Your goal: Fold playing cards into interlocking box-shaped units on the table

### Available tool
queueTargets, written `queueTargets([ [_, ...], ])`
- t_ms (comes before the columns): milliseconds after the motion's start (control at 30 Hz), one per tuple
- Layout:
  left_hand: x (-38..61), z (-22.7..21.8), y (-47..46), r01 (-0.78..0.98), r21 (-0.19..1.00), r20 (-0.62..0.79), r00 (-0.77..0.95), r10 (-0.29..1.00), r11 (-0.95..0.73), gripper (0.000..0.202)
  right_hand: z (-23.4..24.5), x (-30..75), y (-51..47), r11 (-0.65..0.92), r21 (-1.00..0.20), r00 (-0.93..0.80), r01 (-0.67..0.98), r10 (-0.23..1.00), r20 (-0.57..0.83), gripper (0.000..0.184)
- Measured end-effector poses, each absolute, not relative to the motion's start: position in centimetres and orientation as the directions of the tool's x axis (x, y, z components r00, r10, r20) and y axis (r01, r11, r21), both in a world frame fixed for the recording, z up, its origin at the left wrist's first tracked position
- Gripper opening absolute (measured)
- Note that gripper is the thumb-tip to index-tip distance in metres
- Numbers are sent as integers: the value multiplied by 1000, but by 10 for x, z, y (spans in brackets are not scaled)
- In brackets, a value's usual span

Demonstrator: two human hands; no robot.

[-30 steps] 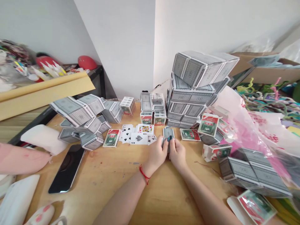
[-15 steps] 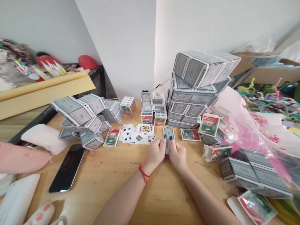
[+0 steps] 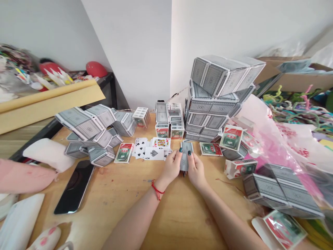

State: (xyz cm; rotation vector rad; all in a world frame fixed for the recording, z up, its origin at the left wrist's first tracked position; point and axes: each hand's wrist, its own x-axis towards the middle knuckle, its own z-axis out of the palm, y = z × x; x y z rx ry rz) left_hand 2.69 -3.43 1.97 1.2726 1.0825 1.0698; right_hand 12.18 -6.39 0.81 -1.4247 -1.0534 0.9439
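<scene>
Between my two hands is a grey-backed playing card (image 3: pixel 184 162), its patterned back facing up. My left hand (image 3: pixel 172 167) grips its left side, thumb on top; a red string bracelet circles that wrist. My right hand (image 3: pixel 197 171) pinches the right side the same way. Just beyond the thumbs, another grey card back (image 3: pixel 187 147) shows on the table; whether it is apart from the held card I cannot tell. Left of it lie loose face-up cards, with an ace of spades (image 3: pixel 154 153) in front. A red-and-green card box (image 3: pixel 124 152) rests beside them.
Blocks built of cards form a tall stack (image 3: pixel 213 104) at the back right and a lower one (image 3: pixel 91 128) at the left. A black phone (image 3: pixel 75 187) lies left. More card boxes (image 3: pixel 231 138) and a wrapped card block (image 3: pixel 283 191) are on the right.
My hands have moved slightly apart and a little left, leaving more of the card's back visible between the thumbs. Other things on the table stay in place.
</scene>
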Motion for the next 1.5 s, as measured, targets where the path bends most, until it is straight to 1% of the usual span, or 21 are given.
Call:
queueTargets([
  [300, 29, 13, -33, 59, 996, -70, 108, 992, 64, 45, 14, 116, -66, -84, -996, 297, 17, 952, -75, 45],
  [400, 30, 14, -33, 56, 996, -76, 86, 993, 71, 47, 13, 117, -65, -96, -995, 317, 14, 945, -87, 46],
  [533, 30, 15, -34, 34, 999, -27, 55, 998, 25, 46, 11, 122, -62, -75, -997, 329, 36, 943, -59, 44],
  [667, 28, 12, -35, 116, 992, 32, 106, 994, -44, 38, 13, 126, -59, -66, -996, 235, -65, 969, -79, 35],
  [767, 24, 10, -34, 221, 972, 50, 121, 991, -76, 41, 15, 125, -60, -65, -988, 157, -140, 984, -87, 31],
  [833, 21, 11, -33, 276, 956, 77, 85, 993, -98, 43, 15, 123, -61, -73, -983, 75, -168, 993, -87, 28],
  [933, 17, 13, -30, 303, 947, 115, -4, 993, -108, 43, 14, 122, -62, -77, -978, -37, -194, 997, -71, 25],
  [1067, 17, 12, -27, 289, 953, 108, -32, 994, -95, 43, 13, 126, -59, -92, -961, -26, -262, 996, -88, 26],
  [1133, 16, 12, -27, 290, 951, 116, -25, 993, -104, 38, 13, 129, -58, -114, -936, -11, -334, 993, -117, 27],
  [1200, 11, 14, -27, 311, 940, 158, -26, 987, -142, 30, 13, 133, -57, -131, -903, -3, -409, 990, -142, 28],
  [1267, 2, 17, -24, 369, 906, 235, -27, 972, -209, 29, 13, 136, -55, -151, -882, 1, -446, 986, -169, 37],
  [1333, -11, 20, -17, 475, 836, 338, -54, 940, -274, 28, 12, 137, -54, -166, -881, 22, -443, 980, -196, 54],
  [1400, -23, 22, -9, 606, 724, 453, -56, 890, -330, 22, 11, 138, -53, -162, -883, 63, -441, 976, -210, 70],
  [1433, -29, 22, -5, 668, 659, 492, -37, 870, -345, 19, 11, 137, -53, -153, -883, 83, -443, 974, -211, 75],
  [1500, -36, 21, 0, 759, 567, 516, -25, 856, -320, 17, 10, 136, -52, -129, -886, 123, -445, 971, -204, 79],
])
